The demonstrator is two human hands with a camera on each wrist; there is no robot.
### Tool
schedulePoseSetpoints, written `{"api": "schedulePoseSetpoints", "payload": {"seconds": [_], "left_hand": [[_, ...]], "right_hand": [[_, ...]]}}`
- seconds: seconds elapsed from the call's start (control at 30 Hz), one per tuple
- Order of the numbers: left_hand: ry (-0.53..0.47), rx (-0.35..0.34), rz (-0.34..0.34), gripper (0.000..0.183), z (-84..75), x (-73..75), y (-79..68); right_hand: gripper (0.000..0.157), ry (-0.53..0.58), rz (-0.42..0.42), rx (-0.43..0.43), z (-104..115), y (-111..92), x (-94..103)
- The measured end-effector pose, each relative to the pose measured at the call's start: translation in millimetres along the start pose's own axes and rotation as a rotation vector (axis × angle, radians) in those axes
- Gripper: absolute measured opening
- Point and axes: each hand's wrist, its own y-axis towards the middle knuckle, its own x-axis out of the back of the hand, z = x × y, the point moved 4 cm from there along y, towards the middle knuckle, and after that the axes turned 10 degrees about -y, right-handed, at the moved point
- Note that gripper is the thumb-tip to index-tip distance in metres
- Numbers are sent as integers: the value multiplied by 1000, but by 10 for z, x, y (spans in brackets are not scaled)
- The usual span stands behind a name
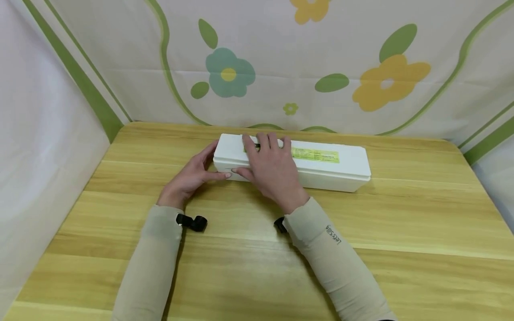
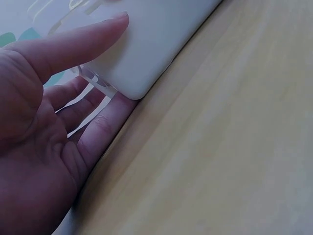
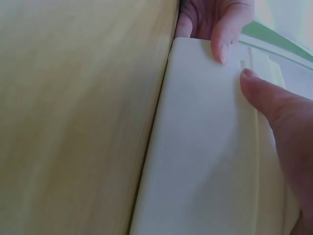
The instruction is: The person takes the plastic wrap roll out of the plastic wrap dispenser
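A long white lidded box (image 1: 349, 156) lies flat on the table, with a yellow-green printed label (image 1: 317, 154) along its top. My left hand (image 1: 190, 176) holds its left end, thumb on the front wall and fingers around the end. In the left wrist view, the lower fingers (image 2: 108, 122) reach round the box corner close to the tabletop. My right hand (image 1: 275, 171) grips the lid left of the middle, fingers over the top and covering part of the label. Its thumb (image 3: 264, 95) presses at the seam under the lid, near a small slot in the front wall.
The wooden table (image 1: 417, 214) extends to both sides and in front of the box. Behind it hangs a white cloth (image 1: 281, 53) printed with flowers and leaves, close to the table's back edge. Black wrist cameras (image 1: 197, 223) sit at both sleeve cuffs.
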Motion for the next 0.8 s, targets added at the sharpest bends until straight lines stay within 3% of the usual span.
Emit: {"api": "schedulePoseSetpoints", "payload": {"seconds": [0.2, 0.8], "left_hand": [[0, 22, 7, 103, -4, 4, -6], [3, 34, 1, 102, 32, 49, -35]], "right_hand": [[84, 50, 6, -38, -41, 37, 35], [85, 114, 93, -20, -18, 46, 39]]}}
